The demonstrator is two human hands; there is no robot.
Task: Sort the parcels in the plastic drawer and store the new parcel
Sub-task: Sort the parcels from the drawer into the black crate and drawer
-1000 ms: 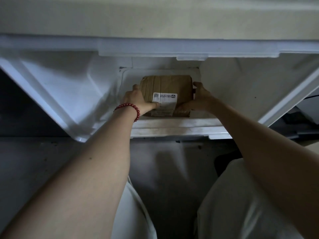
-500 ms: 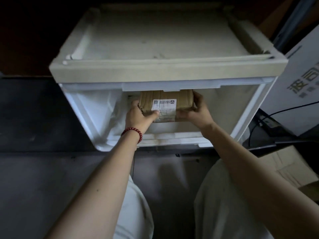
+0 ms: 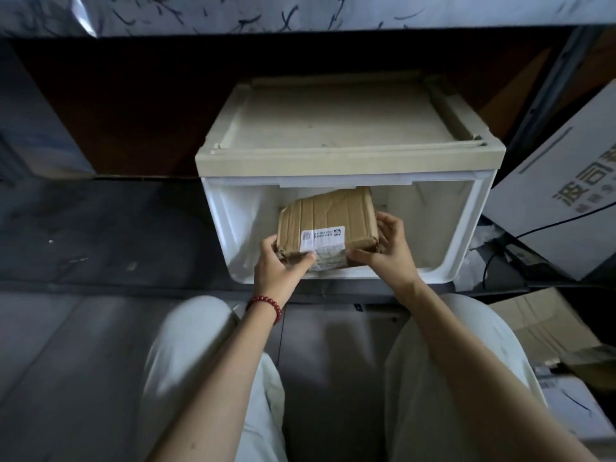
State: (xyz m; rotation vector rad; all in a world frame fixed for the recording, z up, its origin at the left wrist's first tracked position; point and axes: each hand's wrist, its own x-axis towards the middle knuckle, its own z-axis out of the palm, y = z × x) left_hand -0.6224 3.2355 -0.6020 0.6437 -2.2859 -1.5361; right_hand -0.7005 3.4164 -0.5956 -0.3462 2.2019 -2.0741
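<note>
I have the parcel [image 3: 328,221] in both hands, inside the open plastic drawer [image 3: 443,228] and tilted, its far edge up near the drawer's top lip and its near edge low by the front rim. My left hand [image 3: 278,268] grips the near-left corner, thumb across the front face. My right hand [image 3: 388,251] grips the near-right corner, fingers curled over the side edge. I judge this to be the handling stage, with the parcel neither set flat nor let go, and I cannot say whether it is the new one or one being sorted. I see no other parcel in the drawer, though the floor beneath this one is hidden, so the sorting and the closing look to be left.

The parcel is a flat brown cardboard block, creased, with tape bands across its top — a white printed label [image 3: 322,235] folds over its near edge. The drawer is smooth, milky, translucent plastic with rounded corners, and it sits in a cream housing [image 3: 333,128] with a ridged, recessed top. A string of red beads [image 3: 265,303] circles my left wrist. To the right lean a white printed carton [image 3: 566,201] and a dark cable [image 3: 550,225] — below them lies flattened cardboard [image 3: 540,325].
</note>
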